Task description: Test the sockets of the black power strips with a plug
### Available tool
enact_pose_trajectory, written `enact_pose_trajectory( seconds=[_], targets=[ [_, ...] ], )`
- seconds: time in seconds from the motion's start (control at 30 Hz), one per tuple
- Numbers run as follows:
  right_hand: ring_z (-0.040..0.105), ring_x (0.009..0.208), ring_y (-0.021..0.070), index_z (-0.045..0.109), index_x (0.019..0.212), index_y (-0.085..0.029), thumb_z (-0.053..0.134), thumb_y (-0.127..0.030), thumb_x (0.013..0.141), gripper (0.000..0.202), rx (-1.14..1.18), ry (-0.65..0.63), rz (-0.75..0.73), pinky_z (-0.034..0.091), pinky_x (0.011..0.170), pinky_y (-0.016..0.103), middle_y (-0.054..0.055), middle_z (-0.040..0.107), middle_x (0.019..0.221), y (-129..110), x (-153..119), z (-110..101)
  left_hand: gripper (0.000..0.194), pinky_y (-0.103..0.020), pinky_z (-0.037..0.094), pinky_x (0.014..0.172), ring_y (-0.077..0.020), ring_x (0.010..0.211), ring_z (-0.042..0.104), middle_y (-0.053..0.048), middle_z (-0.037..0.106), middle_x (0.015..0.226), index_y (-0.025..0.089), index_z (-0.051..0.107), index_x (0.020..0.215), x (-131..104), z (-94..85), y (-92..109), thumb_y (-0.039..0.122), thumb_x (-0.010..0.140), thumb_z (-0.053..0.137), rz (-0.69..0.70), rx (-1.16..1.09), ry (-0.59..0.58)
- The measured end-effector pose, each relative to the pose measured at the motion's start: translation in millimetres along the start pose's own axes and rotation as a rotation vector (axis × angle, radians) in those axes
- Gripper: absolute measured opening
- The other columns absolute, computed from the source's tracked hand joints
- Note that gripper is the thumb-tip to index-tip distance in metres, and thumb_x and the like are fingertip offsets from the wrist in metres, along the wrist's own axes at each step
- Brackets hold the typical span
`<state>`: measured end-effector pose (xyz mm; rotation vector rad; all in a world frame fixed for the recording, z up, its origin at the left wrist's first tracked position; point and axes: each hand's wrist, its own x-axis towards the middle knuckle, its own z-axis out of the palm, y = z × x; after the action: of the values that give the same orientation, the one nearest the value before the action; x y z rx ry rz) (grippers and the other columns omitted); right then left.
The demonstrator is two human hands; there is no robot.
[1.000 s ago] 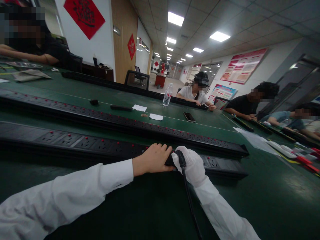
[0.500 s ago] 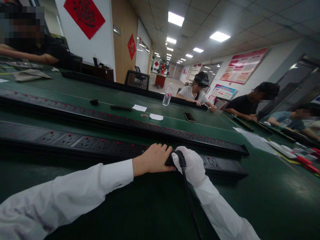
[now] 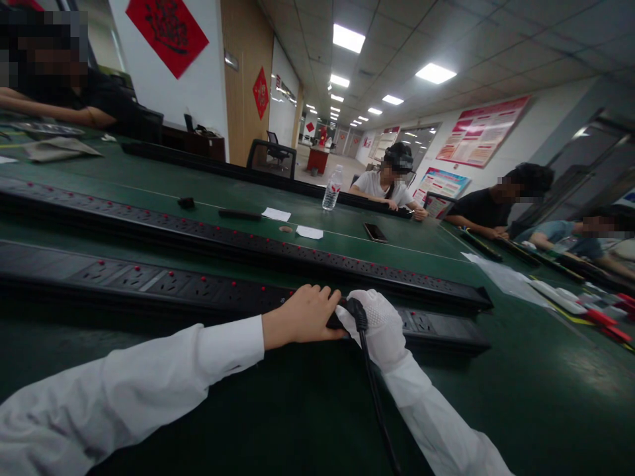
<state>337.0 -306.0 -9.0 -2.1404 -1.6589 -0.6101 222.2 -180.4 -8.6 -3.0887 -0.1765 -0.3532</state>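
A long black power strip (image 3: 188, 285) with several sockets and small red lights lies on the green table before me. My left hand (image 3: 310, 314), bare, is wrapped over the strip with its fingers on the far side. In my white-gloved right hand (image 3: 384, 327) is a black power plug (image 3: 356, 314), held at the strip just right of my left hand. The plug's face is hidden, so I cannot tell how far it sits in a socket. Its black cord (image 3: 374, 396) runs down toward me.
A second power strip (image 3: 238, 237) lies just beyond. Farther back are a water bottle (image 3: 332, 188), a phone (image 3: 376, 231), paper slips (image 3: 310, 232) and another long black bar (image 3: 208, 165). Red and white items (image 3: 602, 317) lie at right. Several people sit around the table.
The plug and my right hand have shifted very slightly. My left hand stays in place on the strip.
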Motion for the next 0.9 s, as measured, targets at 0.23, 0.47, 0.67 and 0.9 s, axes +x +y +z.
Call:
enact_pose_trajectory(
  seconds=[0.23,0.47,0.67,0.9],
  targets=[
    [0.051,0.075,0.0149,0.056,0.087,-0.020,0.045,-0.041,0.080,0.024,-0.001,0.031,-0.020,0.037,0.068,0.025,0.004,0.054,0.078,-2.1,0.9,-1.9,0.067,-0.036,0.040,0.069,-0.0273,0.086,0.055,-0.013,0.056,0.099,0.013,0.045,0.111,-0.4,-1.8,0.1,0.067,0.073,0.032,-0.005,-0.024,-0.004],
    [0.051,0.076,0.0149,0.055,0.086,-0.019,0.046,-0.041,0.080,0.025,0.027,0.013,-0.005,0.037,0.069,0.025,0.004,0.054,0.079,-0.9,1.0,-0.5,0.067,-0.035,0.040,0.070,-0.0266,0.086,0.055,-0.013,0.056,0.099,0.014,0.045,0.111,-0.3,-1.4,-0.1,0.067,0.073,0.032,0.001,-0.015,0.004],
    [0.050,0.076,0.0156,0.055,0.085,-0.019,0.046,-0.041,0.080,0.025,0.023,0.010,0.013,0.036,0.070,0.025,0.004,0.054,0.079,-3.2,1.4,-0.5,0.066,-0.035,0.040,0.069,-0.0266,0.086,0.055,-0.013,0.056,0.100,0.014,0.044,0.112,-0.5,-0.3,-0.2,0.066,0.074,0.031,0.007,-0.006,0.008],
    [0.049,0.073,0.0160,0.056,0.081,-0.019,0.044,-0.042,0.079,0.026,-0.043,0.037,0.048,0.035,0.069,0.027,0.004,0.055,0.076,-5.9,2.1,1.9,0.066,-0.036,0.039,0.068,-0.0264,0.083,0.056,-0.012,0.057,0.098,0.016,0.044,0.113,-0.3,0.2,1.0,0.067,0.072,0.034,-0.029,-0.014,-0.011]
  ],
)
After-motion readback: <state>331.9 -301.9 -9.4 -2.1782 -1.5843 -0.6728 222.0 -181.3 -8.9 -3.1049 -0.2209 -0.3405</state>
